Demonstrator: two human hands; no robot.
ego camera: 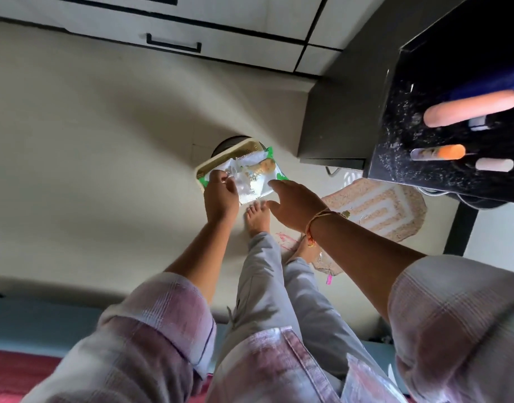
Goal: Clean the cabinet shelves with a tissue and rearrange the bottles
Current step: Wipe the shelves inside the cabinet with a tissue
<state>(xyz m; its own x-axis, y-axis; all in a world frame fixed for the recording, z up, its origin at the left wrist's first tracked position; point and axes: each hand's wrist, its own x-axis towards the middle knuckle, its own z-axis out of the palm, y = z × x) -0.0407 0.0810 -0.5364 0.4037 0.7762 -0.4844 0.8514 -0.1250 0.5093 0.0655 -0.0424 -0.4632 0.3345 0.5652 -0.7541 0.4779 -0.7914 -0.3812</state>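
Observation:
My left hand (221, 196) grips the left end of a white and green pack of wet tissues (255, 178) held over the floor, its fingertips pinching at the clear flap. Just right of the pack, my right hand (293, 205) has its fingers spread and touches the pack's edge. To the upper right is a dark speckled cabinet shelf (401, 146). It holds a long orange bottle (474, 107), a small tube with an orange cap (437, 152), a cream bottle (494, 164) and a blue object (488, 82), all blurred.
A beige-lidded bin (221, 161) stands on the floor under the pack. A patterned floor mat (378, 210) lies by my bare feet (257, 219). White drawers with black handles (174, 45) line the far wall. A dark cabinet side (337, 126) stands left of the shelf.

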